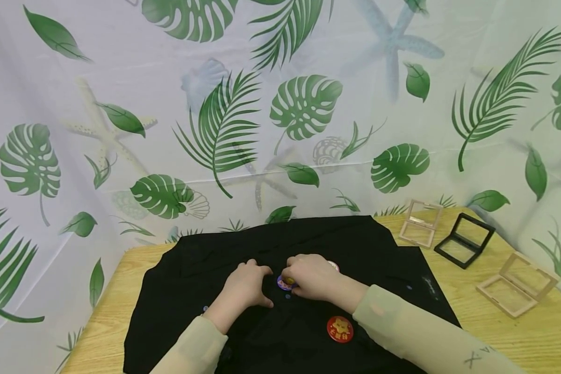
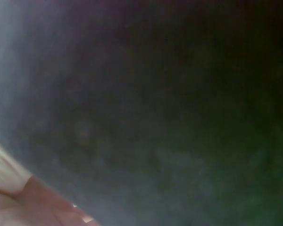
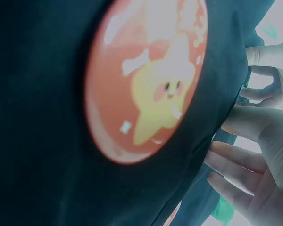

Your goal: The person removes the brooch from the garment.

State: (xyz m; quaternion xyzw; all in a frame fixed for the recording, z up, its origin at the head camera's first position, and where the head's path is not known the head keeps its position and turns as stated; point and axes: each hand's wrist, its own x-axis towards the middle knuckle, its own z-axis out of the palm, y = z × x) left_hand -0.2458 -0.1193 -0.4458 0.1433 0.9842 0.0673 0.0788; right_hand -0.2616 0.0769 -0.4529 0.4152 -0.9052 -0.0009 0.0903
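A black cloth [image 1: 201,265], which looks like a garment, is spread over the table. My right hand [image 1: 312,277] is at a small purple round badge [image 1: 286,283] with a yellow figure, its forefinger and thumb at the badge's edges. To its left, my left hand [image 1: 248,284] rests on the cloth, thumb and fingers spread apart, holding nothing. Nearer me lies a red round badge [image 1: 340,329] with a gold star, seen large as a smiling star badge [image 3: 151,89] in the right wrist view. Behind my right hand, a pale badge [image 1: 333,266] is partly hidden. Dark blur mostly fills the left wrist view.
On the right of the wooden table [image 1: 495,332] stand opened compact-like cases: a beige one [image 1: 419,224], a black one [image 1: 464,241] and another beige one [image 1: 519,284]. A leaf-printed curtain [image 1: 262,124] hangs behind the table. Small bluish dots [image 1: 409,287] show on the cloth.
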